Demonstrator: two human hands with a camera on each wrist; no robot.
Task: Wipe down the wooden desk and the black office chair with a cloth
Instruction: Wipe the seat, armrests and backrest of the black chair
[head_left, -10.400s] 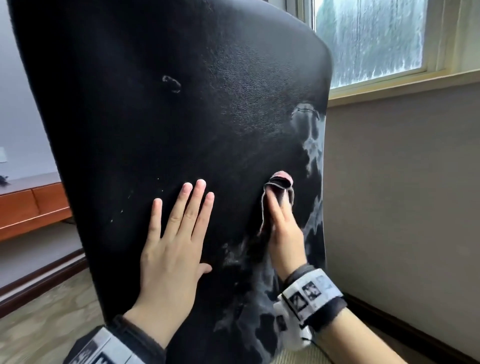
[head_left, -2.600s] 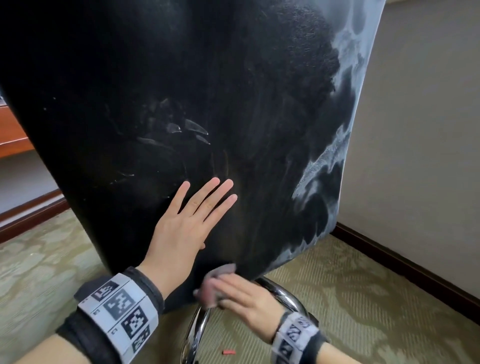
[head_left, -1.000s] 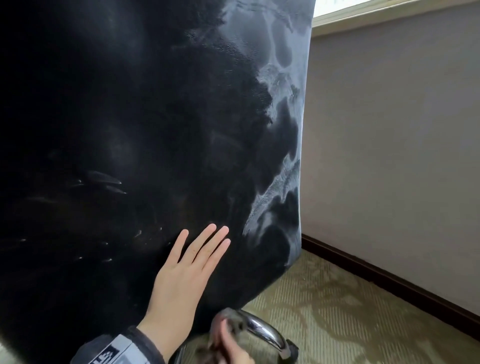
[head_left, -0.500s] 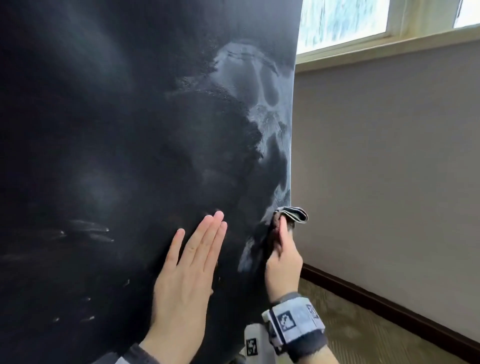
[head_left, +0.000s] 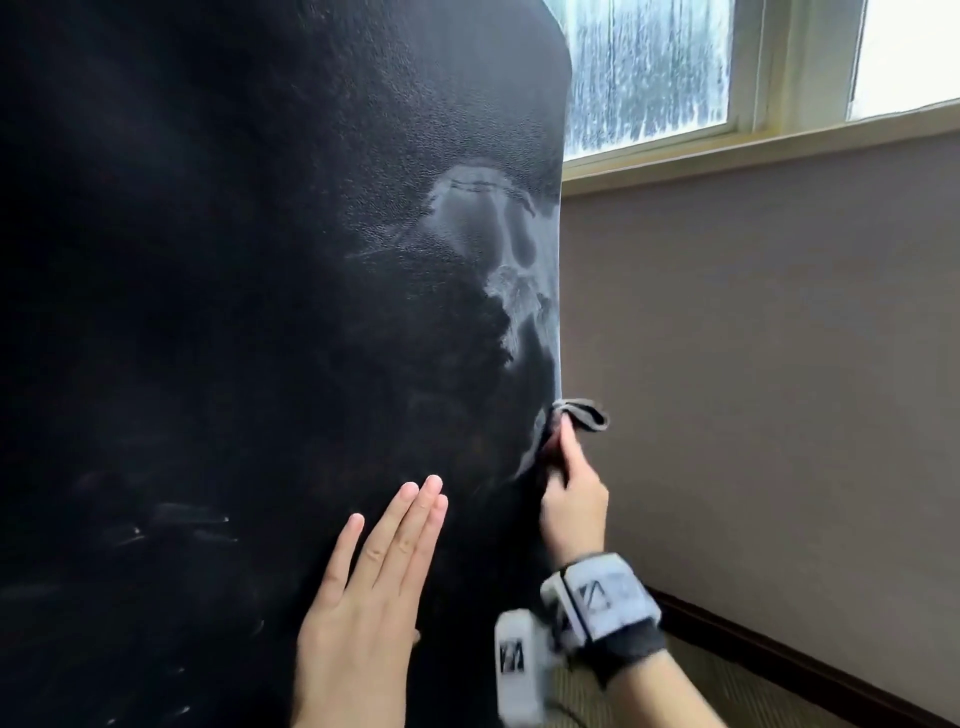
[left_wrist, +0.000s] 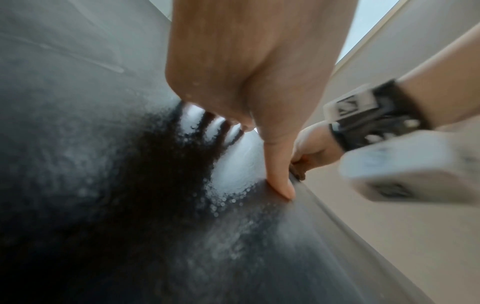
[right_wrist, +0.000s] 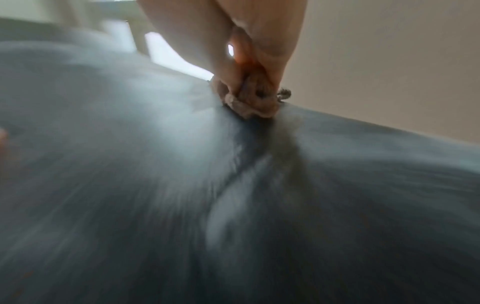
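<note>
Chair backrest (head_left: 234, 312), black leatherette, is filling the left and centre of the head view, standing upright in front of the person. Left hand (head_left: 363, 597) is lying flat against it, fingers (head_left: 415, 514) straight and held close together, thumb set apart, bracing the panel. Pale dusty patches (head_left: 493, 249) are showing above and right of those fingertips, running toward the backrest's right edge. Right hand (head_left: 571, 499) is pinching a bunched grey cloth (head_left: 584, 413) against that edge, with a fold sticking out beyond the fingertips. Judgement: the stroke is going best with the cloth pressed flat, travelling up through the patches, while the left palm is countering the push. The wrist views are blurred.
</note>
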